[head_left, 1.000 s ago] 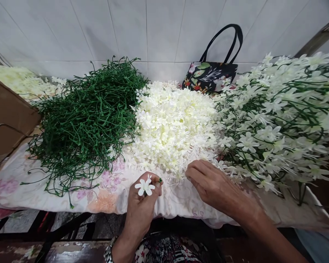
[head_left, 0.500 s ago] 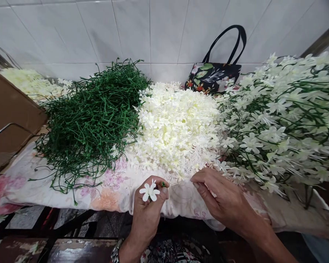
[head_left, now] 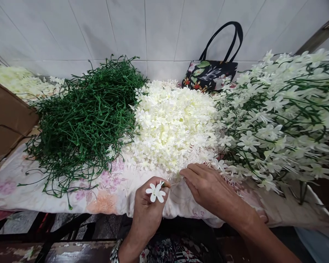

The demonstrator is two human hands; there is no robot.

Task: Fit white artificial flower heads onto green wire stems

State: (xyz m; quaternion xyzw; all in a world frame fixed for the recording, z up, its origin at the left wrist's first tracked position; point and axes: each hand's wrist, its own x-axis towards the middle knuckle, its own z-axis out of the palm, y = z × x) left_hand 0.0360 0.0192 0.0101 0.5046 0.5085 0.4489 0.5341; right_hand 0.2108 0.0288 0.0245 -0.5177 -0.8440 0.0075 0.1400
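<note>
My left hand (head_left: 150, 204) is closed around the green stem of a white artificial flower (head_left: 155, 191), whose petals show above the fist. My right hand (head_left: 208, 186) is just to its right, at the front edge of a heap of loose white blossoms (head_left: 175, 124). Its thumb and fingers are drawn together. A thin pale strand (head_left: 176, 183) shows between the two hands; what the right fingertips hold is too small to tell. To the left lies a big tangle of green plastic stems (head_left: 87, 120).
Finished-looking white flowers on green stems (head_left: 274, 128) are piled high on the right. A black floral handbag (head_left: 210, 75) leans on the tiled wall behind. At the left stand a cardboard box (head_left: 11, 113) and more pale blossoms (head_left: 19, 82). A flowered cloth (head_left: 104, 202) covers the table.
My right hand has moved a little left, closer to my left hand, and its fingertips have come together. The view has shifted slightly. My left hand keeps the flower.
</note>
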